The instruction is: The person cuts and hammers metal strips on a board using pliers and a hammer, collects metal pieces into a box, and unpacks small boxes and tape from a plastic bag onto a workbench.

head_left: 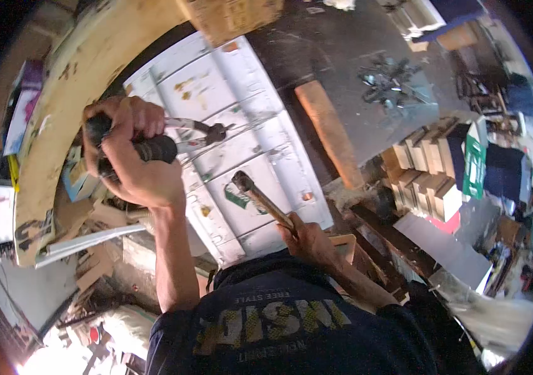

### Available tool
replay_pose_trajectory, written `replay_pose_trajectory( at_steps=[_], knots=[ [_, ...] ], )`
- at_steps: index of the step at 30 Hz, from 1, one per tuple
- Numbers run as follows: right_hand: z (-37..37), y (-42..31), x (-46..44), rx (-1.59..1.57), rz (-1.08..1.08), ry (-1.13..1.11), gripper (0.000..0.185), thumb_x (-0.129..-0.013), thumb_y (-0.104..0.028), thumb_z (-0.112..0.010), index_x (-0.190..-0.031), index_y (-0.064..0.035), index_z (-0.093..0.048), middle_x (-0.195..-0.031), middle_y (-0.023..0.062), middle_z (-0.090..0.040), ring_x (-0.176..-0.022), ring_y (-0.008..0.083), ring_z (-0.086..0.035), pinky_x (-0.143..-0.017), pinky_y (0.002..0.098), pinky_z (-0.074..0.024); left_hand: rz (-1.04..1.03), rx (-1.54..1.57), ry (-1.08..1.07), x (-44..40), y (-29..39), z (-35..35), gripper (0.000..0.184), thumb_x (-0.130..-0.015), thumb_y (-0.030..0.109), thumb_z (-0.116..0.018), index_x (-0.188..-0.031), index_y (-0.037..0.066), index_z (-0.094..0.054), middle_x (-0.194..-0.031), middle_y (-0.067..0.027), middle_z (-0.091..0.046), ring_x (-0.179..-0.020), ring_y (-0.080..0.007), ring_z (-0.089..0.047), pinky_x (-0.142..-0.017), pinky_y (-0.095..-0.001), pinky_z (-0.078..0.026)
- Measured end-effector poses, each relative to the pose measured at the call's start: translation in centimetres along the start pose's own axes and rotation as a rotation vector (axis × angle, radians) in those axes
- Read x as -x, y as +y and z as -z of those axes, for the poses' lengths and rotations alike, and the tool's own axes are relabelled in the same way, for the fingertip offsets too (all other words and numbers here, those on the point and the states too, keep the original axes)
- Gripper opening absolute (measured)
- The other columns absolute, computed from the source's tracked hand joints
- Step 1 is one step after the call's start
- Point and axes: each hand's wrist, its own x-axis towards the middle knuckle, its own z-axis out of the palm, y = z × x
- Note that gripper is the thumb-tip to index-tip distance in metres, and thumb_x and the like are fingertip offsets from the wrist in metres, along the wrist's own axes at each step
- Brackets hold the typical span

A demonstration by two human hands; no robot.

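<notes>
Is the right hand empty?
No, the right hand grips a hammer-like tool by its handle, over the white panel.

I saw dark grey floor (304, 56) stretching across the far side, a pale stack (447, 200) amid clutter (522, 275) on the right, and white light (60, 361) glaring at the near left.

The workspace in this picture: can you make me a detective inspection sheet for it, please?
Surface: white panel with brown stains and a green mark.
Job's things: drill-like tool; hammer-like tool.
Clutter: brown plank beside the panel; dark pile beyond it, pieces too blurred to name.
Hands: left hand grips the drill-like tool; right hand grips the hammer-like tool's handle.
Cables: nothing seen for sure.
Surroundings: cardboard box by the panel's far end; pale stacked blocks on the right.
</notes>
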Motion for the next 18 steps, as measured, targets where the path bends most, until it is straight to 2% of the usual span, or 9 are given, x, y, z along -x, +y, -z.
replay_pose_trajectory(
  at_steps=[3,6,7,9,11,13,14,16,18],
  knots=[
    [0.7,1.1,1.6,0.041,0.015,-0.006,0.05,-0.093,-0.024,-0.059,-0.123,0.0132,-0.046,-0.063,0.0216,-0.061,-0.056,0.0386,-0.065,-0.046,0.0445,-0.0493,0.053,0.156,-0.109,-0.3,-0.5,-0.9,0.027,-0.09,0.024,-0.04,-0.093,-0.001,-0.047,-0.074,-0.0057,-0.044,-0.067,-0.0143,-0.04,-0.058,-0.0276,-0.036],
    [1.5,1.9,2.1,0.04,-0.142,-0.036,0.046,-0.094,-0.022,-0.057,-0.121,0.0133,-0.047,-0.068,0.025,-0.06,-0.059,0.0371,-0.064,-0.049,0.0482,-0.0481,-0.09,-0.325,0.057,0.2,0.0,-4.1,0.019,-0.091,0.016,-0.046,-0.088,-0.003,-0.047,-0.072,-0.0066,-0.044,-0.062,-0.0135,-0.039,-0.054,-0.0295,-0.036],
    [0.8,3.6,2.2,0.186,-0.087,0.008,0.042,-0.095,-0.022,-0.056,-0.119,0.0113,-0.049,-0.07,0.0249,-0.06,-0.06,0.0367,-0.063,-0.051,0.0495,-0.0473,-0.095,-0.229,0.058,0.4,0.4,-4.6,0.012,-0.09,0.01,-0.05,-0.085,-0.001,-0.049,-0.07,-0.0059,-0.046,-0.058,-0.0122,-0.039,-0.053,-0.0279,-0.036],
    [1.6,4.3,1.8,0.332,-0.07,0.097,0.038,-0.095,-0.022,-0.055,-0.117,0.0092,-0.052,-0.072,0.0247,-0.061,-0.061,0.0362,-0.062,-0.054,0.0507,-0.0464,0.072,0.122,-0.186,-0.7,0.3,-1.5,0.008,-0.089,0.008,-0.052,-0.085,0.001,-0.053,-0.07,-0.0057,-0.05,-0.059,-0.0125,-0.043,-0.053,-0.0255,-0.037],
    [4.2,2.6,1.0,-0.067,-0.315,0.082,0.042,-0.097,-0.028,-0.05,-0.121,0.0068,-0.051,-0.079,0.0327,-0.062,-0.077,0.0428,-0.066,-0.062,0.0515,-0.0515,0.17,0.307,-0.541,-2.7,-1.8,-0.3,0.012,-0.093,0.011,-0.05,-0.095,0.002,-0.057,-0.074,-0.0063,-0.053,-0.065,-0.0153,-0.052,-0.055,-0.0256,-0.042],
    [4.8,2.5,1.0,-0.102,-0.299,0.129,0.035,-0.097,-0.026,-0.049,-0.114,0.0043,-0.055,-0.079,0.0268,-0.062,-0.071,0.0397,-0.063,-0.06,0.0493,-0.0483,-0.124,-0.53,-0.295,-0.4,-3.1,-4.9,0.015,-0.093,0.012,-0.055,-0.102,0.001,-0.059,-0.087,-0.0098,-0.057,-0.077,-0.0186,-0.059,-0.058,-0.0272,-0.045],
    [5.1,2.4,0.7,-0.137,-0.259,0.163,0.03,-0.098,-0.024,-0.048,-0.107,0.0019,-0.059,-0.078,0.0209,-0.062,-0.065,0.0365,-0.06,-0.057,0.0471,-0.0451,-0.213,-0.584,-0.268,0.2,-3.9,-7.3,0.017,-0.088,0.009,-0.059,-0.103,0.001,-0.059,-0.089,-0.0108,-0.058,-0.076,-0.0179,-0.059,-0.057,-0.0268,-0.046],
    [5.1,2.8,0.5,-0.124,-0.31,0.099,0.03,-0.098,-0.025,-0.048,-0.106,0.0023,-0.059,-0.077,0.0218,-0.061,-0.065,0.0366,-0.06,-0.057,0.0463,-0.0452,-0.39,-0.699,-0.195,1.2,-5.5,-12.2,0.027,-0.08,0.003,-0.067,-0.105,0.001,-0.059,-0.093,-0.0129,-0.062,-0.075,-0.0166,-0.059,-0.057,-0.0261,-0.046],
    [3.9,3.5,1.5,-0.109,-0.376,0.05,0.031,-0.098,-0.025,-0.048,-0.104,0.0027,-0.058,-0.075,0.0227,-0.061,-0.065,0.0367,-0.06,-0.057,0.0456,-0.0453,-0.455,-0.802,-0.349,0.1,-3.2,-14.1,0.032,-0.079,0.006,-0.069,-0.109,0.002,-0.058,-0.093,-0.012,-0.062,-0.075,-0.0166,-0.059,-0.058,-0.0258,-0.047]
  ],
)
